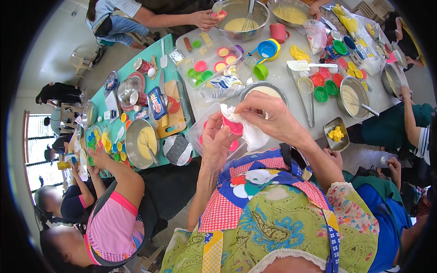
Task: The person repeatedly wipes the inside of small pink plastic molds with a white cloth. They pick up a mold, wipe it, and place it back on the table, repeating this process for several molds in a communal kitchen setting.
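Note:
My left hand (218, 140) holds a small pink plastic moulding cup (233, 126) upright between thumb and fingers, above a clear plastic container (194, 128). A white tissue or cloth (254, 134) is pinched in my right hand (273, 114), with one end pressed at the cup's rim and the rest hanging down. More pink cups (233, 145) lie inside the container, partly hidden by my hands. Just beyond my right hand is a metal bowl of pale batter (264, 88), partly covered by the hand.
Beyond stands a plastic tray (184, 73) with filled and unfilled cups. Metal tongs (300, 97) and a white spatula (310, 65) lie to the right, near a batter bowl with a whisk (353, 99). A striped cloth ball (177, 150) sits left. Co-workers' hands (206, 20) work around the tables.

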Demonstrator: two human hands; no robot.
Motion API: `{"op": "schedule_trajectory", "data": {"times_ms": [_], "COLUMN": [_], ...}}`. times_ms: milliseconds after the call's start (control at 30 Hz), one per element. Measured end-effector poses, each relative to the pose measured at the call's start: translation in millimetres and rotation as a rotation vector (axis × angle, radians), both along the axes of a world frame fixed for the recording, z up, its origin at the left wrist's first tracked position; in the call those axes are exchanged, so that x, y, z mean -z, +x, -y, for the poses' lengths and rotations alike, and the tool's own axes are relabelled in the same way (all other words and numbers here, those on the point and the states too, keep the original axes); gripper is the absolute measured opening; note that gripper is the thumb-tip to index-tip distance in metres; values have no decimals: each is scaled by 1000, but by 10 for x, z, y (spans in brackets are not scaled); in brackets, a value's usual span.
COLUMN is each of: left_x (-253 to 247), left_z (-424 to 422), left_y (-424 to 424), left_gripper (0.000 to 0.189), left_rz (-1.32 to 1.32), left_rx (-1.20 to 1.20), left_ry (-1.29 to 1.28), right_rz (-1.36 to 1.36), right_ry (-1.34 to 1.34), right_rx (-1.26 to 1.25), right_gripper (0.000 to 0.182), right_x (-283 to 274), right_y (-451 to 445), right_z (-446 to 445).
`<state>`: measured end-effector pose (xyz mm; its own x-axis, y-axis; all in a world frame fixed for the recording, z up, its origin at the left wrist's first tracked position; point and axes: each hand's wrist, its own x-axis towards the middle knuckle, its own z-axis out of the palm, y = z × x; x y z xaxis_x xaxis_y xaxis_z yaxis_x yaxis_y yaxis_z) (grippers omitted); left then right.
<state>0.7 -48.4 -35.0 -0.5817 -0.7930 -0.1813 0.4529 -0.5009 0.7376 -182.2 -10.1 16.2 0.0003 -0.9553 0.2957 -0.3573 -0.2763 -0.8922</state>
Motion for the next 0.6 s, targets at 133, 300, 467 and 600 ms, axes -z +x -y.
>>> {"op": "schedule_trajectory", "data": {"times_ms": [133, 300, 467, 600], "left_x": [-61, -74, -19, 22], "left_z": [-8, 22, -48, -8], "left_y": [-56, -70, -18, -12], "left_gripper": [46, 41, 47, 50], "left_rz": [25, 93, 91, 162], "left_rx": [0, -32, -131, -171], "left_ry": [-11, -86, -304, -377], "right_rz": [-168, -538, -138, 567], "right_ry": [-182, -206, 188, 394], "right_rx": [-42, 23, -141, -293], "right_gripper": [14, 16, 21, 29], "right_x": [154, 80, 38, 87], "right_y": [23, 90, 75, 55], "right_z": [9, -52, -58, -94]}}
